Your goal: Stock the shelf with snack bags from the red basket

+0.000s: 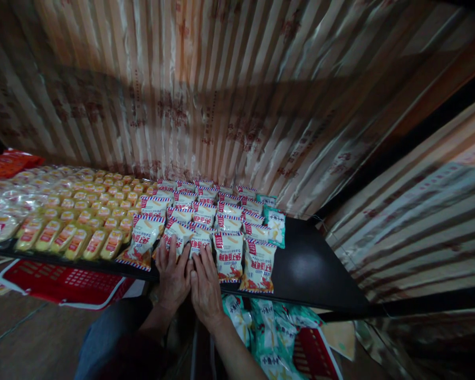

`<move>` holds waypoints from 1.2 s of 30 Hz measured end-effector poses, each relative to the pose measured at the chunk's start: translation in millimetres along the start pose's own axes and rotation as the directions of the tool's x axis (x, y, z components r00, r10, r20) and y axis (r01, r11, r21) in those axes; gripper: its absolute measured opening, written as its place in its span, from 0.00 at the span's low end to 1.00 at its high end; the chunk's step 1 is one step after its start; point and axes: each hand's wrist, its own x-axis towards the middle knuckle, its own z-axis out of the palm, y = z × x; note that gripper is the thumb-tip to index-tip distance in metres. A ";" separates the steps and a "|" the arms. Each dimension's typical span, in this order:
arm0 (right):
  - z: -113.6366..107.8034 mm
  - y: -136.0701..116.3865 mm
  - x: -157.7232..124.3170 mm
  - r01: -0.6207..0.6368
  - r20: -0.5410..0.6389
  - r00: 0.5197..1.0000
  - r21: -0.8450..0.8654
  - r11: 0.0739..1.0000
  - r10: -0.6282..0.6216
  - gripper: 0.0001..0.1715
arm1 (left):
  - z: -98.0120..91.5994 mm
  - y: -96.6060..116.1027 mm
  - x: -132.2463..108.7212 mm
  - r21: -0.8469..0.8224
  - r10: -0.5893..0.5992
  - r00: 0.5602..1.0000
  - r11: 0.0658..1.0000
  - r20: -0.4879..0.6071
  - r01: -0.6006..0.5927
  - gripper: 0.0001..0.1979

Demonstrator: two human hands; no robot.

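My left hand [173, 275] lies with its fingers stretched out on a snack bag [178, 232] in the front row of the shelf. Beside it, my right hand [205, 282] rests its extended fingers on the neighbouring snack bag [200, 238]. The two hands touch or nearly touch at the thumbs. Both bags are white with red lettering and striped edges, their lower parts covered by my hands. Matching bags stand in rows behind and to both sides, such as the front bag [228, 256] on the right and another [143, 237] on the left.
Yellow packaged snacks [97, 244] and clear-wrapped ones [2, 227] fill the black shelf's left. A green bag [276, 224] stands at the right end, near bare shelf [312, 264]. Below are a red basket [67, 282] and green bags [267, 332]. Striped sheeting [206, 95] hangs behind.
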 end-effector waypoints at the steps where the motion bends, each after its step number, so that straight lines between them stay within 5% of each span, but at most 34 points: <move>1: -1.7 -0.5 -1.8 0.000 0.002 1.000 0.005 1.000 0.000 0.26 | -0.7 0.8 0.2 -0.013 0.010 1.000 1.000 0.000 -0.010 0.19; 8: -27.0 -5.9 -41.3 0.055 0.035 0.998 -0.116 0.992 -0.051 0.28 | -2.2 7.0 -3.2 -0.061 0.092 0.994 0.993 -0.064 -0.096 0.21; 13: -50.2 4.2 -103.9 0.062 -0.024 0.997 -0.202 0.978 -0.068 0.26 | -13.2 32.7 -33.4 -0.300 0.373 0.925 0.877 -0.069 -0.376 0.22; 17: -65.3 46.3 -170.9 -0.122 -0.167 0.983 -0.274 0.954 0.078 0.22 | -16.3 61.0 -78.5 -0.548 0.590 0.807 0.682 0.020 -0.485 0.17; 19: -70.9 74.1 -204.4 -0.220 -0.170 0.971 -0.357 0.908 0.168 0.21 | -8.5 72.3 -104.3 -0.613 0.633 0.733 0.689 0.250 -0.386 0.17; 23: -70.6 114.1 -257.2 -0.326 -0.128 0.944 -0.509 0.797 0.304 0.20 | 22.3 84.3 -149.6 -0.508 0.522 0.465 0.845 0.715 -0.169 0.11; 28: -58.1 107.7 -280.1 -0.402 -0.044 0.878 -0.608 0.685 0.477 0.22 | 48.0 83.4 -170.4 -0.422 0.423 0.469 0.899 0.775 -0.114 0.11; 34: -59.8 84.2 -262.6 -0.502 0.023 0.758 -0.617 0.606 0.652 0.27 | 48.8 82.8 -175.1 -0.358 0.349 0.487 0.930 0.800 -0.080 0.16; 36: -61.4 84.2 -258.8 -0.509 0.037 0.734 -0.631 0.586 0.678 0.28 | 49.8 82.2 -179.6 -0.325 0.328 0.460 0.942 0.825 -0.088 0.18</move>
